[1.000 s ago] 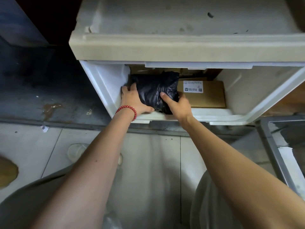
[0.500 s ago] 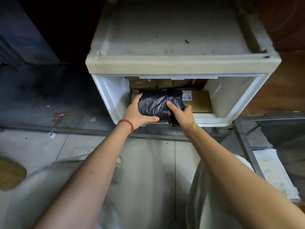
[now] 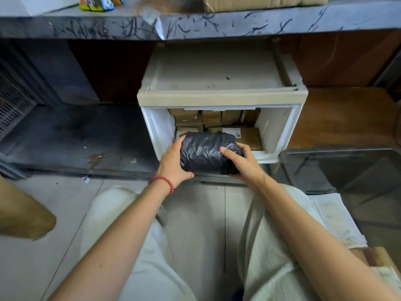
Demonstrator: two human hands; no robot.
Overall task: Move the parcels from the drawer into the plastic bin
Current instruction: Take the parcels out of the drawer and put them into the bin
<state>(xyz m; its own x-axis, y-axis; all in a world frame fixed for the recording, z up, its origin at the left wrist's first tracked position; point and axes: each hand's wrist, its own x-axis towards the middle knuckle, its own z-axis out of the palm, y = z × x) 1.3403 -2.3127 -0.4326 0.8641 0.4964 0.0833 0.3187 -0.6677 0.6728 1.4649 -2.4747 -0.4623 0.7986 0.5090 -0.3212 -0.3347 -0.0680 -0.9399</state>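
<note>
A black plastic-wrapped parcel [image 3: 202, 152] is held over the front edge of the open white drawer [image 3: 158, 131]. My left hand [image 3: 172, 164], with a red bead bracelet at the wrist, grips its left end. My right hand [image 3: 243, 161] grips its right end, thumb on top. Several brown cardboard parcels [image 3: 249, 137] lie stacked inside the drawer behind it. The dark plastic bin [image 3: 338, 168] stands on the floor to the right of the drawer.
The beige drawer cabinet top [image 3: 217, 79] sits under a marked grey shelf [image 3: 195, 27]. A dark metal ledge [image 3: 76, 137] runs to the left. My knees in pale trousers [image 3: 130, 224] are below. Papers [image 3: 334, 216] lie by the bin.
Both hands have lifted the black parcel out of the drawer and toward me. The camera has pulled back, showing the shelf and more of the bin.
</note>
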